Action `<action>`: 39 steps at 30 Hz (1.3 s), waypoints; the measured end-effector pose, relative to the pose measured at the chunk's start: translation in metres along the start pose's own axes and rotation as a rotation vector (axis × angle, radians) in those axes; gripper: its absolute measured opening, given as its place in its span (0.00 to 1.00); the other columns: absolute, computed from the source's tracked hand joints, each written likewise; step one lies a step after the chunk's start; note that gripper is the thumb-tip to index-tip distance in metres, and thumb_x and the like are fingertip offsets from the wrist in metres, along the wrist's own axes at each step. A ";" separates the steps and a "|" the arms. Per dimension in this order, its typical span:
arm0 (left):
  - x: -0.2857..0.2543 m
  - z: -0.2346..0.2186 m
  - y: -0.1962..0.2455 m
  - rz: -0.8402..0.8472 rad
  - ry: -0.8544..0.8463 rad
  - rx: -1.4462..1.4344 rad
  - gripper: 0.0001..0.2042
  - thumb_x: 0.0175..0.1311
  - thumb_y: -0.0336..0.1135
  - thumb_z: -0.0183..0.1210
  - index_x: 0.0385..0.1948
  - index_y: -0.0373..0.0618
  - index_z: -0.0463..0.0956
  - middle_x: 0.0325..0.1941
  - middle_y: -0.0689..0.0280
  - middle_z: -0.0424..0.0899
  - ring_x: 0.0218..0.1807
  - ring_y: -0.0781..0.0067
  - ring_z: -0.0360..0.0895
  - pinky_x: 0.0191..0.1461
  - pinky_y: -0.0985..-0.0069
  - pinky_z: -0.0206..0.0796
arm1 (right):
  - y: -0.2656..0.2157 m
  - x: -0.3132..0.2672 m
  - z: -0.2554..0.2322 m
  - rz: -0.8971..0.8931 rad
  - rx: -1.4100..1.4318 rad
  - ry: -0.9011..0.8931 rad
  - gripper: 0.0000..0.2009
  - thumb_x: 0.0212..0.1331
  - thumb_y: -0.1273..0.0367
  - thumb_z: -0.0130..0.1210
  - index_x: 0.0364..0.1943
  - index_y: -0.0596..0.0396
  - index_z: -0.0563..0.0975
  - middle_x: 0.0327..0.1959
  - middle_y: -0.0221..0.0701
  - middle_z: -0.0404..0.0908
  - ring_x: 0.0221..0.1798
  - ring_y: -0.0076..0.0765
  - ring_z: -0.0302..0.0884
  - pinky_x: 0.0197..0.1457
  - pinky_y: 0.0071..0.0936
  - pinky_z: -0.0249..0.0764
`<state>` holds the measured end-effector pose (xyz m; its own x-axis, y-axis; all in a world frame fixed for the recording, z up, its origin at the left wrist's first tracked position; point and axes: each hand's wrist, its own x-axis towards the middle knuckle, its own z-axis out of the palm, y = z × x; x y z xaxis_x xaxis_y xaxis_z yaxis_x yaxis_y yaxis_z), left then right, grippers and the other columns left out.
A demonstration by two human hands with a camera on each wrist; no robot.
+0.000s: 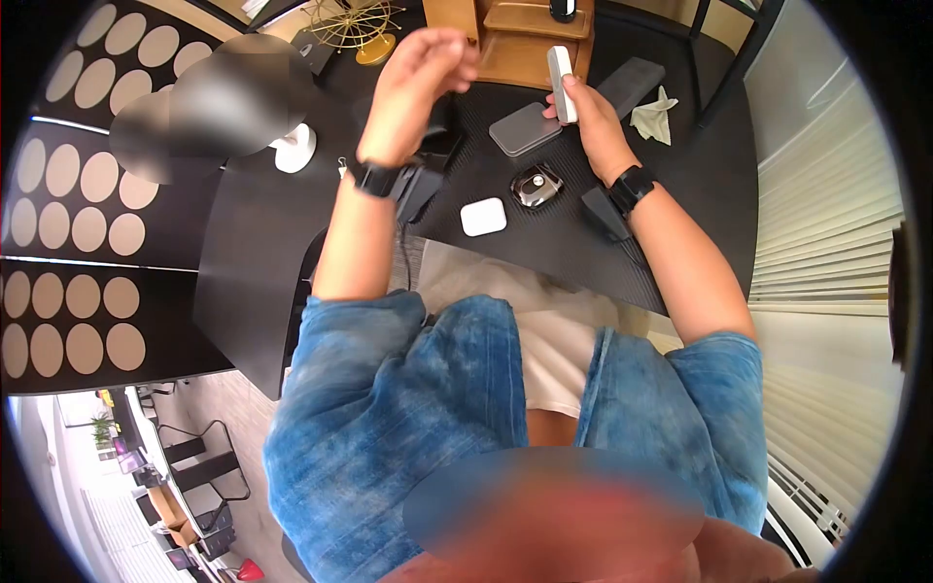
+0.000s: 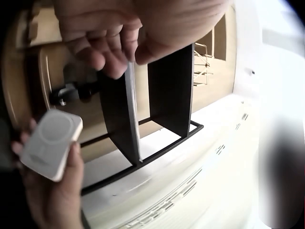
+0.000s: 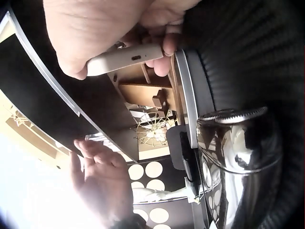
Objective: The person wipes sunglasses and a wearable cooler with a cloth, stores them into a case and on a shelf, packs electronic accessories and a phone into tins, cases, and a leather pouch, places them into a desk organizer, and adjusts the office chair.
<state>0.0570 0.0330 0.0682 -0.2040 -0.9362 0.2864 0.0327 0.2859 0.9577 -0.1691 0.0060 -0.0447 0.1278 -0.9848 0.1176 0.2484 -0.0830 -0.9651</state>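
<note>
A white rectangular block point(image 1: 562, 85) with a round disc on its face point(image 2: 56, 126) is held upright in the right hand point(image 1: 601, 126), thumb on one side and fingers on the other. The right wrist view shows a small slot on the edge of the block point(image 3: 126, 59), and the right hand point(image 3: 114, 28) around it. Raised over the desk, the left hand point(image 1: 413, 97) has loosely bent fingers and holds nothing; it is apart from the block. In the left wrist view the left hand point(image 2: 143, 28) hangs above and beside the block.
On the black desk point(image 1: 253, 282) lie a grey case point(image 1: 525, 129), a white rounded case point(image 1: 484, 217), a shiny metallic object point(image 1: 536, 186), a long dark box point(image 1: 632, 83) and a pale cloth point(image 1: 654, 117). A wooden organizer point(image 1: 530, 60) and a gold wire ornament point(image 1: 374, 49) stand behind.
</note>
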 end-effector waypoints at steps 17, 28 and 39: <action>-0.118 -0.044 -0.064 0.178 0.098 1.124 0.17 0.58 0.32 0.64 0.49 0.40 0.77 0.57 0.53 0.77 0.60 0.49 0.72 0.64 0.62 0.63 | 0.001 -0.001 0.002 0.008 -0.060 0.018 0.26 0.65 0.51 0.56 0.49 0.65 0.78 0.38 0.30 0.79 0.41 0.25 0.78 0.49 0.21 0.71; -0.095 -0.062 -0.076 0.169 0.089 1.090 0.18 0.61 0.31 0.63 0.52 0.39 0.76 0.62 0.48 0.73 0.65 0.48 0.70 0.67 0.63 0.62 | -0.004 -0.003 0.004 -0.024 -0.098 -0.020 0.29 0.64 0.48 0.56 0.50 0.65 0.78 0.39 0.31 0.80 0.40 0.25 0.79 0.49 0.22 0.72; -0.054 0.001 -0.034 0.282 -0.281 0.887 0.22 0.61 0.38 0.64 0.54 0.37 0.74 0.57 0.49 0.76 0.60 0.50 0.73 0.63 0.65 0.65 | 0.005 0.002 -0.001 -0.021 -0.106 -0.007 0.26 0.66 0.51 0.55 0.49 0.65 0.78 0.40 0.33 0.81 0.41 0.27 0.80 0.50 0.23 0.72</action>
<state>0.0660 0.0739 0.0200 -0.5320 -0.7593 0.3749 -0.6093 0.6507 0.4532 -0.1685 0.0030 -0.0499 0.1306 -0.9816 0.1393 0.1480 -0.1197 -0.9817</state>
